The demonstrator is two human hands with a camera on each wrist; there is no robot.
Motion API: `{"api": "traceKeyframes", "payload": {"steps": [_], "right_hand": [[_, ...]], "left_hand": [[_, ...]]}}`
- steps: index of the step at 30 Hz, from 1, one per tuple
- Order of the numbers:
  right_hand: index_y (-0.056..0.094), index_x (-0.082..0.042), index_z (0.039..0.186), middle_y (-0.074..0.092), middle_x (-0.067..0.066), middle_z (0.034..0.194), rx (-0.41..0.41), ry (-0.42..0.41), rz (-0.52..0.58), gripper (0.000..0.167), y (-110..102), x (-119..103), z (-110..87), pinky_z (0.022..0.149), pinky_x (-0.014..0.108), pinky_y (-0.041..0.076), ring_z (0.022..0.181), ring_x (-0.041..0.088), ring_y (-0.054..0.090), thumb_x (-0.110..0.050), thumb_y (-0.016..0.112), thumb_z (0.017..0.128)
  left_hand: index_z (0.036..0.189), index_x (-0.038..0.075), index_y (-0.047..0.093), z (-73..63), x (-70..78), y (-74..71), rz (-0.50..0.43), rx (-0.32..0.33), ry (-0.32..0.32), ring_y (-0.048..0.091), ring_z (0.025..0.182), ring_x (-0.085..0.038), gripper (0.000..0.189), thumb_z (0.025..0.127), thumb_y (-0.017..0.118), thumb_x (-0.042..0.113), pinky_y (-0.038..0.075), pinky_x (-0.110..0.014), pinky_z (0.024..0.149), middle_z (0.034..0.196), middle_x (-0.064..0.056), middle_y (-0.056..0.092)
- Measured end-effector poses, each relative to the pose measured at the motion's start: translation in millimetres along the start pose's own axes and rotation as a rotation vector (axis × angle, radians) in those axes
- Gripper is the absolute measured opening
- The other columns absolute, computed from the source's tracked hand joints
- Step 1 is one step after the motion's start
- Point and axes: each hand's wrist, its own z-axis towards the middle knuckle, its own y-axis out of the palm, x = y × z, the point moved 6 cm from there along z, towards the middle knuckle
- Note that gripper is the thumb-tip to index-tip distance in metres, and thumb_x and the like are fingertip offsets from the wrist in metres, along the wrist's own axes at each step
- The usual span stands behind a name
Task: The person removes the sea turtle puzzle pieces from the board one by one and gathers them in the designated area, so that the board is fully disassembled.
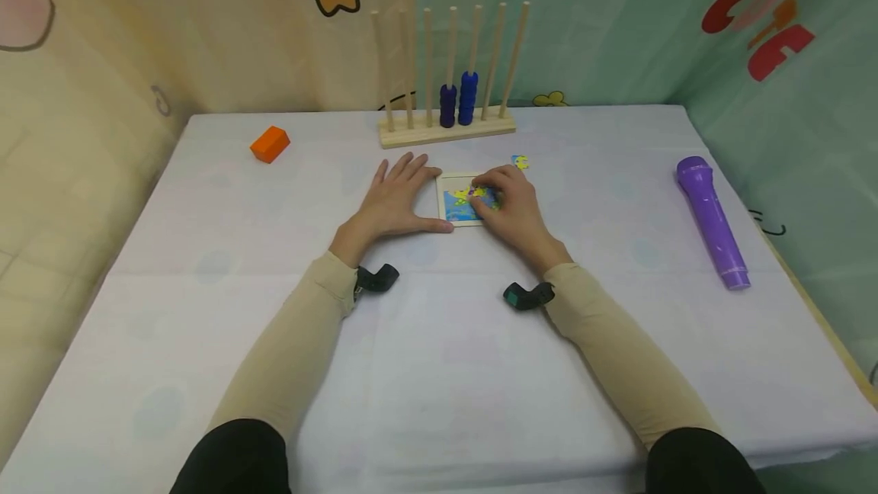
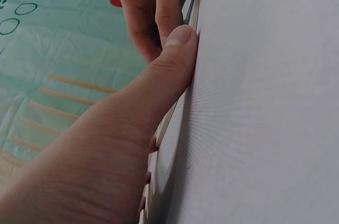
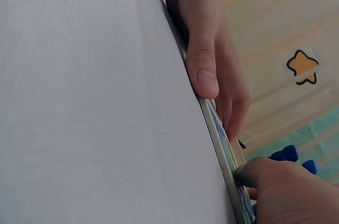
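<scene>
A small jigsaw puzzle in a pale wooden frame lies on the white table, its picture blue and yellow. My left hand is spread flat at the frame's left side, with its thumb along the near left corner. Over the right part of the picture, my right hand has its thumb and forefinger bent round a yellow puzzle piece and covers that side of the frame. Low in the right wrist view, the right thumb is down at the puzzle's surface. A loose yellow-and-blue piece lies just beyond the right hand.
Behind the puzzle stands a wooden peg rack with dark blue beads on two of its pegs. An orange block is at the far left. A purple toy microphone lies at the right of the white-covered table.
</scene>
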Motion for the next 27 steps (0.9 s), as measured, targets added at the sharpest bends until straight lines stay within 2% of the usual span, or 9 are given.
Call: {"api": "traceKeyframes", "payload": {"steps": [4,8,15,19,24,27], "right_hand": [[0.072,0.0,0.116,0.062,0.018,0.114,0.066,0.088,-0.045,0.029,-3,4,-1.4,0.097,0.049,0.045,0.107,0.034,0.058,-0.015,0.079,0.092],[0.07,0.001,0.118,0.06,0.019,0.109,0.096,0.172,-0.044,0.029,-6,8,-2.9,0.089,0.042,0.044,0.098,0.032,0.058,-0.014,0.078,0.094],[0.067,-0.002,0.124,0.066,0.015,0.111,0.111,0.298,-0.018,0.038,-10,15,-3.5,0.086,0.034,0.046,0.099,0.028,0.06,-0.022,0.082,0.095],[0.068,-0.003,0.122,0.069,0.014,0.112,0.139,0.312,0.034,0.036,-14,16,-3.8,0.087,0.034,0.047,0.099,0.027,0.062,-0.02,0.082,0.094],[0.072,-0.003,0.119,0.071,0.015,0.115,0.203,0.29,0.127,0.027,-17,20,-5.4,0.089,0.036,0.056,0.098,0.026,0.068,-0.011,0.08,0.095],[0.074,-0.005,0.121,0.073,0.013,0.118,0.228,0.317,0.164,0.026,-21,26,-6.0,0.093,0.037,0.058,0.1,0.025,0.07,-0.011,0.077,0.097]], "left_hand": [[0.162,0.026,0.037,-1.0,-0.8,-0.8,-0.006,0.009,0.003,0.002,0.166,-0.03,0.107,0.077,0.074,0.081,-0.005,-0.059,0.132,0.178,-0.006,0.016],[0.162,0.025,0.038,-2.3,-0.6,-1.3,-0.016,0.01,0.009,0.002,0.166,-0.03,0.108,0.077,0.074,0.08,-0.006,-0.059,0.131,0.178,-0.006,0.016],[0.162,0.026,0.037,-2.7,-1.1,-0.6,-0.018,0.01,0.005,0.002,0.166,-0.03,0.108,0.077,0.074,0.081,-0.006,-0.058,0.132,0.178,-0.006,0.015],[0.162,0.026,0.038,-2.4,-0.5,-0.8,-0.025,0.019,0.006,0.002,0.166,-0.03,0.106,0.078,0.073,0.081,-0.006,-0.058,0.132,0.178,-0.006,0.016],[0.162,0.026,0.038,-2.9,-0.2,-0.6,-0.028,0.021,0.008,0.002,0.166,-0.03,0.106,0.078,0.074,0.08,-0.006,-0.058,0.132,0.178,-0.006,0.016],[0.162,0.026,0.038,-3.6,-0.3,0.4,-0.031,0.017,0.007,0.002,0.166,-0.03,0.107,0.077,0.074,0.08,-0.006,-0.058,0.132,0.178,-0.005,0.015]]}}
